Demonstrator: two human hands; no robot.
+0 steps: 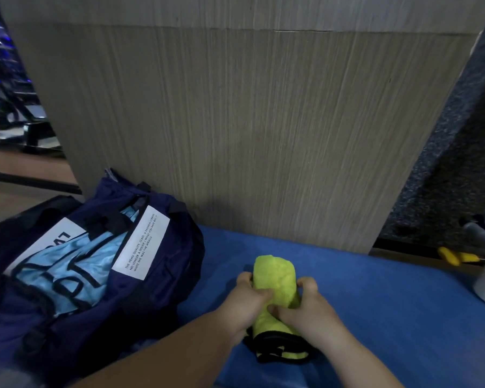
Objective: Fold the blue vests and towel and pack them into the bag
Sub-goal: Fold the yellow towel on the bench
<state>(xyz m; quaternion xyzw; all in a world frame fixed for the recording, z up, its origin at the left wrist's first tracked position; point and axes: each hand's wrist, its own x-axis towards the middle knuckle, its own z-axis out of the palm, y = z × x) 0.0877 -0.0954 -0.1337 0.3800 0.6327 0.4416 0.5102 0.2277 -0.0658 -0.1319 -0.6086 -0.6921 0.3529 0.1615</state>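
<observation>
Rolling the yellow-green towel (275,278) tight, both hands on it: left hand (244,302) round its left side, right hand (310,310) round its right, fingers (308,284) curled into the cloth, thumbs meeting on top. It lies on the blue mat (375,303), just right of the bag (163,275), where a light blue vest (76,264) shows in the open mouth. Towel step, I'd say, the last item. Next: pinch the roll so it can't spring loose, lift, carry left, tuck it in beside the vest.

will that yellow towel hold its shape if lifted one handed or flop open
Likely flops: the towel is soft cloth, and the left hand and right hand both grip it in a bundle. Its black-edged near end lies loose, so it may unroll. Probably light, being a small cloth bundle.
</observation>
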